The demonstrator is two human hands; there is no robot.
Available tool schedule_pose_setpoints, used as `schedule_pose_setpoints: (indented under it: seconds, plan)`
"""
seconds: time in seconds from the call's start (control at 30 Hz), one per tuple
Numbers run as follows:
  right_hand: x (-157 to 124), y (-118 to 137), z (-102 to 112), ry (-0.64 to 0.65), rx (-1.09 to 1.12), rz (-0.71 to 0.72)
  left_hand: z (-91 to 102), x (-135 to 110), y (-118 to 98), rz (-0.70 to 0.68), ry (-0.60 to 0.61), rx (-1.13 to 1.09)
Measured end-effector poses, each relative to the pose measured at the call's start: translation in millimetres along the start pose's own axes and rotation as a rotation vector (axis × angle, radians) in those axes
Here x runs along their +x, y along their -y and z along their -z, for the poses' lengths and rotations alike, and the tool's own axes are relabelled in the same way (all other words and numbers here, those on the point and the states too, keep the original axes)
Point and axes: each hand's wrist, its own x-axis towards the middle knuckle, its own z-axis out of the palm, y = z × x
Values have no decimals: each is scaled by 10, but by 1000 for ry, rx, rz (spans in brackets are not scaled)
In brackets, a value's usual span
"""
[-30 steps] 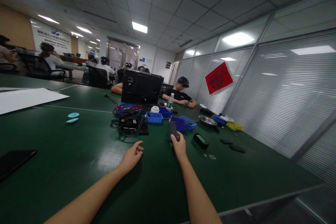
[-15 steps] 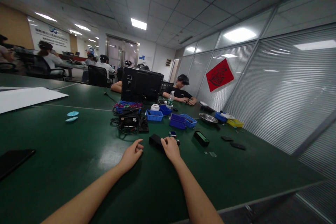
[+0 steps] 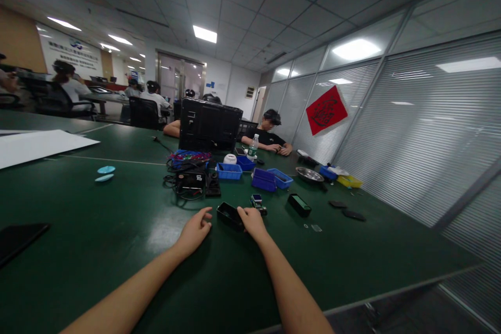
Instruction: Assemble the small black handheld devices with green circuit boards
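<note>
A black open-topped plastic case (image 3: 229, 215) lies on the green table with its hollow inside facing up. My right hand (image 3: 252, 222) grips its right end between thumb and fingers. Just left of the case, my left hand (image 3: 198, 227) rests by the table with fingers loosely curled and apart, holding nothing. Behind my right hand sits a small circuit board with a screen (image 3: 257, 200), partly hidden by the hand. To the right stands a similar black case with a green part inside (image 3: 299, 204).
Behind the hands are a black power unit with cables (image 3: 190, 182), blue bins (image 3: 229, 171), a water bottle (image 3: 253, 147) and a monitor (image 3: 210, 124). Flat black pieces (image 3: 353, 215) and a clear piece (image 3: 317, 228) lie right. A metal bowl (image 3: 310, 175) stands farther back. A person (image 3: 270, 135) sits opposite.
The black case has been turned over by my right hand, so its hollow inside now shows. More of the circuit board is visible. My left hand has barely moved.
</note>
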Motion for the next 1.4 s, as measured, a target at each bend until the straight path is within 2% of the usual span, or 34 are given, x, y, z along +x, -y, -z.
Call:
schedule_pose_setpoints:
  seconds: [0.1,0.17,0.37,0.5,0.57,0.6,0.67,0.73,0.8,0.83,0.9,0.97,1.03,1.2,1.4]
  plan:
    - [-16,26,7,-62,-58,62,-17,2,17,-33,-30,4]
    - [-43,54,9,-55,-46,132,-26,6,36,-55,-43,14]
    - [-162,151,21,143,104,279,-11,1,36,-100,-41,97]
    - [-162,182,18,292,255,400,18,-28,-22,-165,49,158]
    - [-108,151,37,236,309,366,25,-44,-42,-157,110,153]
    - [-71,118,62,148,317,323,27,-51,-48,-149,126,155]
    - [8,12,148,-115,272,208,30,-59,-54,-134,136,174]
    - [72,-127,264,-374,93,80,34,-60,-59,-125,137,188]
    - [109,-265,366,-472,-108,-63,40,-60,-65,-125,141,187]
    - [119,-321,398,-462,-193,-133,43,-61,-69,-126,140,185]
    - [125,-394,413,-361,-320,-236,48,-62,-76,-124,143,183]
    - [125,-413,371,-250,-397,-266,50,-63,-80,-115,148,181]
    - [123,-396,304,-208,-443,-224,47,-62,-79,-109,149,180]
    - [126,-344,184,-255,-463,-86,42,-55,-77,-95,145,196]
    - [103,-316,168,-294,-488,16,62,-70,-116,-104,147,193]
